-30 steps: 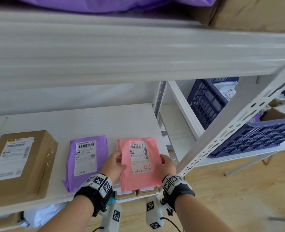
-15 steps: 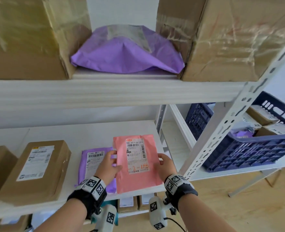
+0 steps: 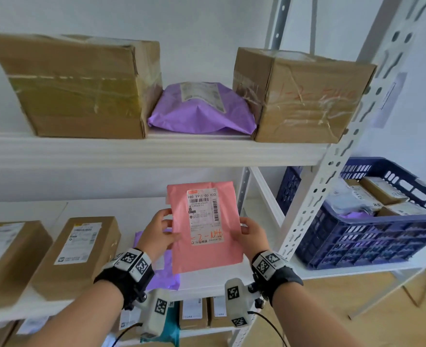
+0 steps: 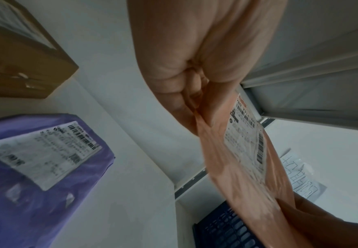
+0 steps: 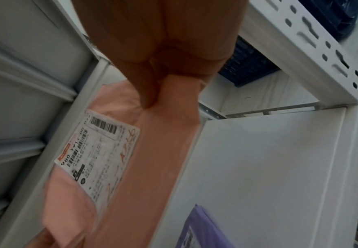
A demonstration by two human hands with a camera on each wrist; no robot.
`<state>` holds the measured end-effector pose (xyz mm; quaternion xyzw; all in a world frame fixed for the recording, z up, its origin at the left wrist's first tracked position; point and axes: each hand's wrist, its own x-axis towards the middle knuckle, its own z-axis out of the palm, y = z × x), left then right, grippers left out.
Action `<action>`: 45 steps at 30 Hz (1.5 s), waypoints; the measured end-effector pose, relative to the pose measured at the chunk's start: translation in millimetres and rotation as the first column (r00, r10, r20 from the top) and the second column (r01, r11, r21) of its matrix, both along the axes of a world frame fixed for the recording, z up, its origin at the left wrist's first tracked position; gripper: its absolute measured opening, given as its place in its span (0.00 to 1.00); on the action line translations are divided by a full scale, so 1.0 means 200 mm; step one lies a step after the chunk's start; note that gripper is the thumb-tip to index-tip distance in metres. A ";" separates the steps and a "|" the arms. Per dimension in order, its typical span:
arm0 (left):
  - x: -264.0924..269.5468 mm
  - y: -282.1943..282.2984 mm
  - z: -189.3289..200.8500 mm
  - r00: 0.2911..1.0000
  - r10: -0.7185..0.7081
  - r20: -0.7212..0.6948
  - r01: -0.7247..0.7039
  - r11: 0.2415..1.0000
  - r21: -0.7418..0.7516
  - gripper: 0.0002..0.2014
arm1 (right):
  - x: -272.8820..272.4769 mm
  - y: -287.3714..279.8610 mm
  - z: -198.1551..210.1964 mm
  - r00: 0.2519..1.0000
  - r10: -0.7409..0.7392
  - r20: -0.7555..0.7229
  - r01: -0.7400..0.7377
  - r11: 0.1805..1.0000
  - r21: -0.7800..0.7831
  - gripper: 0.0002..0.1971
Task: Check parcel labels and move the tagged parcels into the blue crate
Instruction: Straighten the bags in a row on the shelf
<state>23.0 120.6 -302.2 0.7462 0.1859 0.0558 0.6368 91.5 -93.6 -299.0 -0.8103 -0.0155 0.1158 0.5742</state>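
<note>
Two hands held up a pink parcel (image 3: 205,227) in front of the shelves. The left hand (image 3: 158,234) pinched its left edge, with the thumb on the front and the fingers behind. The right hand (image 3: 253,234) pinched its right edge the same way. The parcel stood almost straight up, off the shelf, with its white label (image 3: 205,216) facing the person. The label had black bar codes, and orange writing ran across its lower part. Just behind the left hand, a purple bag (image 3: 163,271) lay flat on the middle shelf (image 3: 119,209), mostly hidden by the hand and the pink parcel. The left wrist view showed a white label (image 4: 42,152) on top of it. To the left of it sat a brown box (image 3: 76,256) with a label on top, and another brown box (image 3: 6,256) sat further left. Off to the right, on another shelf past the white post (image 3: 332,176), stood the blue crate (image 3: 372,236). It already had small boxes and bags inside. Further back and higher up, on the top shelf (image 3: 144,151), a big taped box (image 3: 79,86) sat on the left. A puffy purple bag (image 3: 202,108) was squeezed in the middle, touching both boxes. Another taped box (image 3: 304,96) sat on the right, with faint orange writing on its side.
</note>
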 end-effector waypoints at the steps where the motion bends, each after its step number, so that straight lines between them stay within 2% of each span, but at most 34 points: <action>1: -0.01 0.00 0.02 1.000 -0.003 0.016 0.003 1.000 0.006 0.28 | -0.01 0.00 0.02 1.000 0.001 0.009 -0.001 1.000 0.013 0.13; 8: -0.04 -0.02 0.15 0.995 -0.016 0.095 0.015 1.000 0.019 0.28 | -0.04 -0.03 0.13 0.998 -0.010 0.057 0.005 0.996 0.094 0.14; 17: -0.03 -0.04 0.22 0.990 -0.011 0.141 0.011 1.000 0.006 0.28 | -0.04 -0.06 0.20 0.996 -0.009 0.094 -0.001 0.994 0.111 0.18; 45: 0.01 -0.05 0.20 0.990 0.005 0.142 -0.014 0.998 0.059 0.30 | 0.00 -0.06 0.19 0.995 0.001 0.104 -0.008 0.998 0.065 0.21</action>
